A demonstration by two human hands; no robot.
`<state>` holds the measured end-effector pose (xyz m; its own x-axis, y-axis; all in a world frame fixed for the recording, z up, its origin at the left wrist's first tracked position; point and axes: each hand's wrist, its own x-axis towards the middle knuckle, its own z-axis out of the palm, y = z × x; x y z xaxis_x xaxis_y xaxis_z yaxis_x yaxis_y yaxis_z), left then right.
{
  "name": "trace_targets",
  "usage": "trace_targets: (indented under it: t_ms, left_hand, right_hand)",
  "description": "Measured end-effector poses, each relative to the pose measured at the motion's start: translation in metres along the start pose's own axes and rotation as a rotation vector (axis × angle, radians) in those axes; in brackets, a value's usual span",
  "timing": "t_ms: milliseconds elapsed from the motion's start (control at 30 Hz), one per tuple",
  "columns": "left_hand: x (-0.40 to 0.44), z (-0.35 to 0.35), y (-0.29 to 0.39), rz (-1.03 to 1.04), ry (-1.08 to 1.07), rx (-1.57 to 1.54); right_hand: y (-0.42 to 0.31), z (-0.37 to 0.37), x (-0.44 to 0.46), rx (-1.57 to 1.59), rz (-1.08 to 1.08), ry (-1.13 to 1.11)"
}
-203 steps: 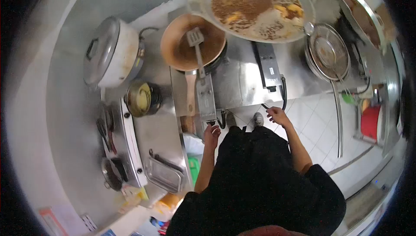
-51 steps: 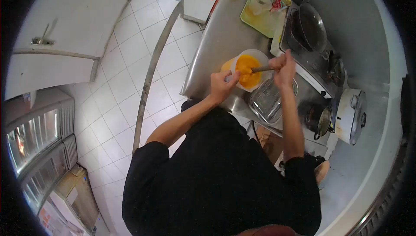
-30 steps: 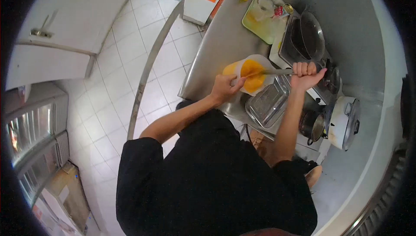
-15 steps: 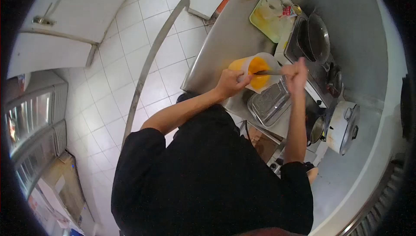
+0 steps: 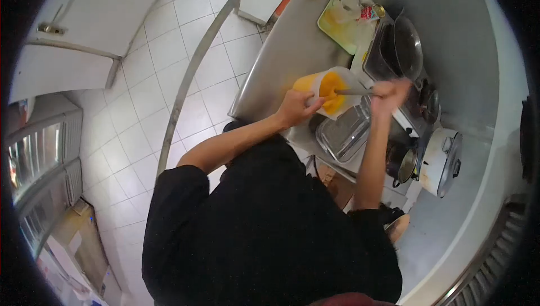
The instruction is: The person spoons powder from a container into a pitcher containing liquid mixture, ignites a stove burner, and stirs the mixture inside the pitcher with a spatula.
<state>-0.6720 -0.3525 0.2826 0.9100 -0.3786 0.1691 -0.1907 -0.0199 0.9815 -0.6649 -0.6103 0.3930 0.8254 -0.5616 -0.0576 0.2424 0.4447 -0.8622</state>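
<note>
My left hand (image 5: 296, 108) grips the rim of a whitish translucent plastic pitcher (image 5: 344, 73), tilted with its mouth facing right. Thick orange-yellow mixture (image 5: 328, 85) shows inside and through its wall. The fingers of my right hand (image 5: 389, 97), slightly blurred, are closed around the end of a long grey-handled stirring utensil (image 5: 355, 91). Its other end dips into the mixture, so I cannot make out its shape. Just below the pitcher, a clear rectangular glass dish (image 5: 342, 134) rests on the counter.
A yellow-stained cutting board (image 5: 339, 29) and a red can (image 5: 368, 12) lie farther up the steel counter (image 5: 275, 61). Along the right stand a large pan (image 5: 409, 48), a small dark pot (image 5: 403, 162) and a lidded white pot (image 5: 436, 160). Tiled floor (image 5: 149, 106) extends left.
The utensil has shifted within the mixture, and my right hand has moved slightly with it. My left hand keeps its hold on the pitcher. The whole view has shifted a little.
</note>
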Motion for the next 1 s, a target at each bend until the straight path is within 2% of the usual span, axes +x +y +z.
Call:
trace_targets:
  t_ms: [33,133,167,233,300,400,433,533,567,667,700,800,833,933,967,1000]
  left_hand:
    - [-0.003,-0.003,-0.001,-0.002,-0.028,0.009]
    - [0.011,-0.004,-0.004,0.043,-0.029,0.02]
    - [0.008,-0.001,0.0,0.067,-0.015,0.026]
    - [0.004,-0.004,0.001,0.099,-0.019,0.04]
    - [0.007,-0.004,-0.001,0.098,-0.008,0.024]
    - [0.003,-0.001,0.007,-0.007,-0.056,0.005]
    - [0.007,-0.005,0.004,0.024,-0.052,0.017]
    - [0.006,0.0,-0.002,0.064,-0.053,0.022]
    - [0.006,0.003,-0.003,0.056,-0.059,0.019]
    - [0.004,-0.003,-0.004,0.032,-0.093,0.032]
    - [0.005,-0.002,-0.003,0.019,-0.091,0.024]
    - [0.001,-0.003,0.006,0.067,-0.093,0.068]
    - [-0.001,-0.006,0.005,0.085,-0.088,0.061]
    - [0.006,0.001,0.002,0.112,-0.048,0.024]
    - [0.003,0.01,-0.004,0.089,-0.049,0.022]
    - [-0.002,0.008,-0.006,0.077,-0.074,0.033]
  right_hand:
    - [0.019,0.002,-0.01,-0.226,0.186,-0.17]
    - [-0.045,0.001,0.002,0.145,-0.063,-0.21]
    - [-0.035,-0.006,0.004,0.151,-0.155,-0.151]
    - [0.004,-0.024,0.004,-0.285,-0.089,0.024]
    - [-0.029,-0.012,0.005,-0.171,0.04,0.123]
    - [-0.001,-0.027,0.007,-0.164,-0.155,0.02]
    - [0.031,-0.032,-0.001,-0.445,0.048,0.019]
    - [-0.042,-0.007,0.001,0.07,-0.091,-0.186]
    - [-0.036,-0.017,0.005,0.152,-0.181,-0.254]
    - [0.02,-0.032,0.004,-0.468,-0.043,0.019]
    - [-0.021,-0.036,0.007,-0.082,0.055,-0.049]
    - [0.005,-0.028,0.004,-0.097,-0.082,0.022]
    - [0.016,-0.006,-0.016,-0.388,0.046,-0.109]
    - [-0.047,-0.01,-0.001,0.062,-0.192,-0.211]
    - [-0.023,-0.011,-0.002,-0.042,-0.087,0.075]
    - [-0.02,-0.013,-0.007,-0.123,-0.082,0.082]
